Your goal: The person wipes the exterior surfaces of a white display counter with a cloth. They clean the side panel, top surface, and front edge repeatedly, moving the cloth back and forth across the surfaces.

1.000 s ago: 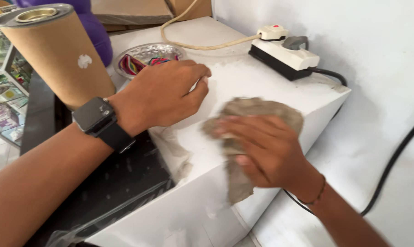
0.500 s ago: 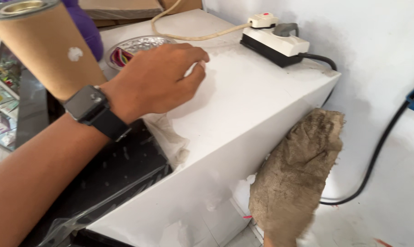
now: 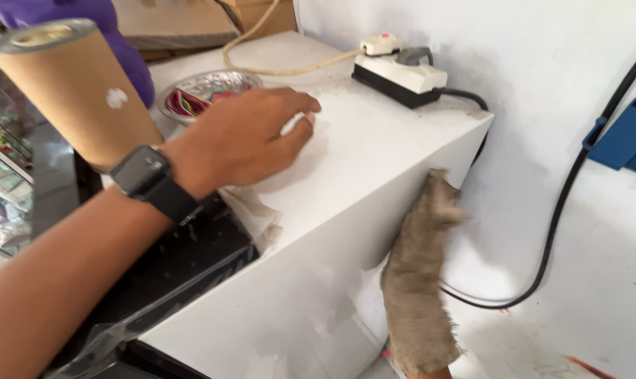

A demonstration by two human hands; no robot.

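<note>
Left hand [image 3: 244, 140] flat on white box [image 3: 374, 175], fingers spread; right hand hidden, grip unclear, under grey rag [image 3: 420, 288].

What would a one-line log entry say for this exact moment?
left hand: flat on white box top | right hand: hidden under grey-brown cloth | cloth: against box side | nearby: foil dish, cardboard tube, power strip

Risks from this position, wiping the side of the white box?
1. The rag swings close to the black cable on the wall side and may snag it.
2. The left hand presses on the box top near the metal dish; a slip might knock it.
</note>
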